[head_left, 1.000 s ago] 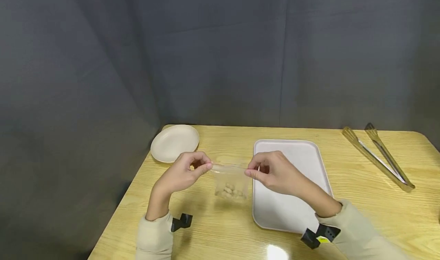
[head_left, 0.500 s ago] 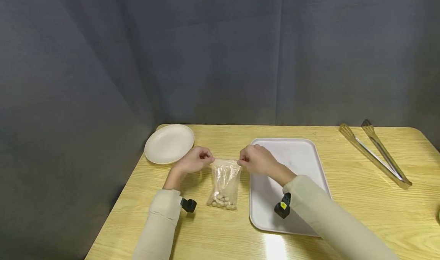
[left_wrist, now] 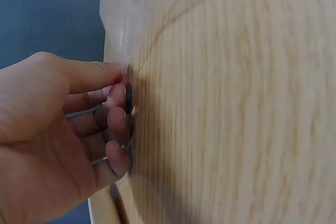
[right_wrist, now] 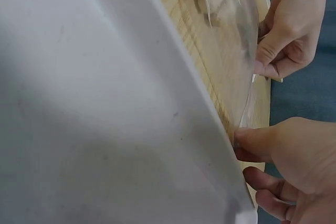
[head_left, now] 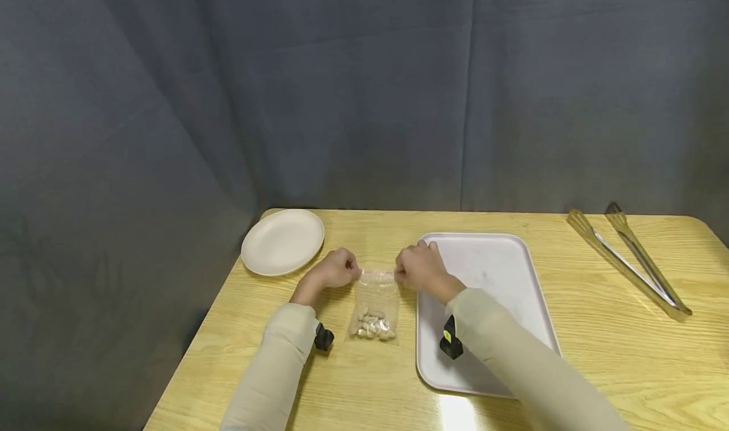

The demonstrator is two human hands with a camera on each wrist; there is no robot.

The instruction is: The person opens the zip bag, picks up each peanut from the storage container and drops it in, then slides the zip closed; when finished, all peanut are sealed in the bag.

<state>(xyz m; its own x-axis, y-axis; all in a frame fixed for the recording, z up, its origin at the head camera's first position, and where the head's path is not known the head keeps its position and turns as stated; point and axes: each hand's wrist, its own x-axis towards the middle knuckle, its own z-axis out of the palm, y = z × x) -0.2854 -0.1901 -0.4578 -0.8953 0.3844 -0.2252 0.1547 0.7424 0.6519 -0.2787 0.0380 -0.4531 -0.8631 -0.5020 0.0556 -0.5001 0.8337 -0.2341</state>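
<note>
A clear zip bag (head_left: 377, 299) lies on the wooden table, several peanut-like pale pieces (head_left: 373, 324) gathered at its near end. My left hand (head_left: 337, 268) pinches the bag's far left corner between thumb and forefinger; in the left wrist view the other fingers of the left hand (left_wrist: 63, 124) curl loosely beside the table. At the far right corner, my right hand (head_left: 420, 266) pinches the same top edge. The right wrist view shows both hands on the bag's edge, with the right hand (right_wrist: 299, 166) just beyond the tray rim.
A pale rectangular tray (head_left: 515, 304) lies right of the bag, under my right forearm. An oval cream plate (head_left: 283, 241) sits at the table's far left corner. Metal tongs (head_left: 632, 263) lie spread at the right. A dark curtain (head_left: 364, 102) hangs behind the table.
The bag has come down from being held up to lying on the table. Both hands have lowered with it, drawn slightly closer together, and still pinch its top corners.
</note>
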